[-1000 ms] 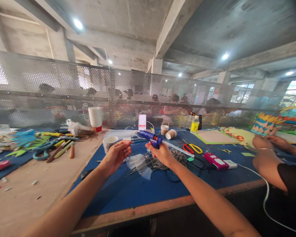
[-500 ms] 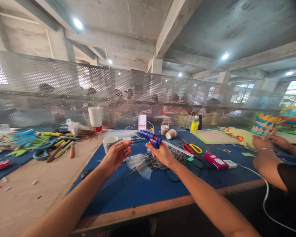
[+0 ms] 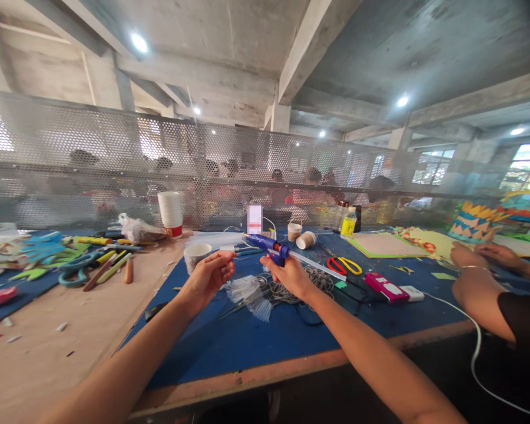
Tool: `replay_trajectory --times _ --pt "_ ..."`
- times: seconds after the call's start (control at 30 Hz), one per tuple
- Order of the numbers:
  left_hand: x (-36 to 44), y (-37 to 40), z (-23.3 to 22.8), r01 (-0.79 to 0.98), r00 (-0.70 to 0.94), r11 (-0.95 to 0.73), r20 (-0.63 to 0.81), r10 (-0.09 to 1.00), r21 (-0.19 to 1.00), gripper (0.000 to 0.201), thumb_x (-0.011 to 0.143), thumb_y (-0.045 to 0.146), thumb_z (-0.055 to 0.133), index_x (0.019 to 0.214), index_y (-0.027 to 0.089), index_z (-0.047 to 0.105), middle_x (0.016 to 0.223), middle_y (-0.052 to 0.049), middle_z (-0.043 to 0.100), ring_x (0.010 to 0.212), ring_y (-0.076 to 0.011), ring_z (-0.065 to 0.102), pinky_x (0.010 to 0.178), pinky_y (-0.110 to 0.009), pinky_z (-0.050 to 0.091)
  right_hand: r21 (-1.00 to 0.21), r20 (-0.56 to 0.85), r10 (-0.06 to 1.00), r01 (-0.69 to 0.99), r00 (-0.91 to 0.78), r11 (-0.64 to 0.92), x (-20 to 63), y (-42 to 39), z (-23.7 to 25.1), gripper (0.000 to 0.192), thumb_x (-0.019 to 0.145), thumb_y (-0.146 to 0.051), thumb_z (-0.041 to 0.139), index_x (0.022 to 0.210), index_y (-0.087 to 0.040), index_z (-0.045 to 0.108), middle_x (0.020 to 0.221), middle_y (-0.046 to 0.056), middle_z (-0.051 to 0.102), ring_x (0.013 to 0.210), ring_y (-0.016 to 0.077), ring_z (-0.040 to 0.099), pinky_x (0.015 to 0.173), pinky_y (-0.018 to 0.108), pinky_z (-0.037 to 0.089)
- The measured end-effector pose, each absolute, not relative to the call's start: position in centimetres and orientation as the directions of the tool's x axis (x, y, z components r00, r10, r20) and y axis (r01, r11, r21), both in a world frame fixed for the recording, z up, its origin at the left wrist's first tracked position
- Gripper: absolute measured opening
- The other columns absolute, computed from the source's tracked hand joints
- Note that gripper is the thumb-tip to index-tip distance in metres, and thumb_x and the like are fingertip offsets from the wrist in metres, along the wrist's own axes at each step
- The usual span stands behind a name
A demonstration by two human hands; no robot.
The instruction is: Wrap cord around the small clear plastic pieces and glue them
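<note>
My right hand [image 3: 290, 275] is wrapped round the grip of a blue hot glue gun [image 3: 269, 245], its nozzle pointing left and away from me. A long clear glue stick [image 3: 320, 267] sticks out of the gun's back end. My left hand [image 3: 212, 275] is raised to the left of the gun, fingers curled and thumb against the fingertips; anything between them is too small to make out. Behind my left hand stands a paper cup [image 3: 197, 257]. Below the hands lie a bundle of clear plastic strips [image 3: 252, 294] and a tangle of grey cord [image 3: 287, 290] on the blue mat [image 3: 229, 347].
Red and yellow scissors [image 3: 345, 266], a magenta box [image 3: 386, 287] and a yellow-labelled bottle [image 3: 348, 222] are to the right. Stacked paper cups [image 3: 170, 213] and blue-handled scissors [image 3: 77, 269] are on the left. A co-worker's hands [image 3: 477, 265] are at the far right, near a white cable [image 3: 476, 335].
</note>
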State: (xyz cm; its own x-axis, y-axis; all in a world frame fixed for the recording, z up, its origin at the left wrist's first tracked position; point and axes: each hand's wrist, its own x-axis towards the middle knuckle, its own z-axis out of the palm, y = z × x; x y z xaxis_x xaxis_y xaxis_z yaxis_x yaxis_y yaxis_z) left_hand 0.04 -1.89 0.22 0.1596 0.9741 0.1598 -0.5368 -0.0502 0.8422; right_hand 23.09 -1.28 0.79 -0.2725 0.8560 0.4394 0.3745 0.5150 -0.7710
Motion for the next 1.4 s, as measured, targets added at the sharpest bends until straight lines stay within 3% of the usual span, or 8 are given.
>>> replay_trajectory --times 0.77,1.4 --pt "0.10 -2.09 0.44 -0.551 0.137 -0.058 0.159 0.978 0.832 0.004 0.082 0.010 0.065 0.085 0.010 0.068 0.068 -0.003 0.065 0.060 -0.0076 0.063 0.061 -0.015 0.053 -0.718 0.456 0.840 0.437 -0.293 0.542 22.84 -1.66 1.06 0.043 0.088 -0.060 0.049 0.087 -0.019 0.062 0.053 -0.003 0.054 0.051 0.0122 0.055 0.058 0.024 0.043" --pt "0.06 -1.99 0.49 -0.579 0.132 -0.039 0.141 0.981 0.814 0.007 0.083 0.009 0.063 0.086 0.010 0.069 0.066 -0.003 0.065 0.057 -0.0078 0.062 0.059 -0.014 0.054 -0.702 0.450 0.837 0.455 -0.313 0.548 22.80 -1.91 1.17 0.043 0.089 -0.057 0.050 0.098 -0.018 0.064 0.054 -0.004 0.054 0.050 0.0118 0.054 0.056 0.023 0.043"
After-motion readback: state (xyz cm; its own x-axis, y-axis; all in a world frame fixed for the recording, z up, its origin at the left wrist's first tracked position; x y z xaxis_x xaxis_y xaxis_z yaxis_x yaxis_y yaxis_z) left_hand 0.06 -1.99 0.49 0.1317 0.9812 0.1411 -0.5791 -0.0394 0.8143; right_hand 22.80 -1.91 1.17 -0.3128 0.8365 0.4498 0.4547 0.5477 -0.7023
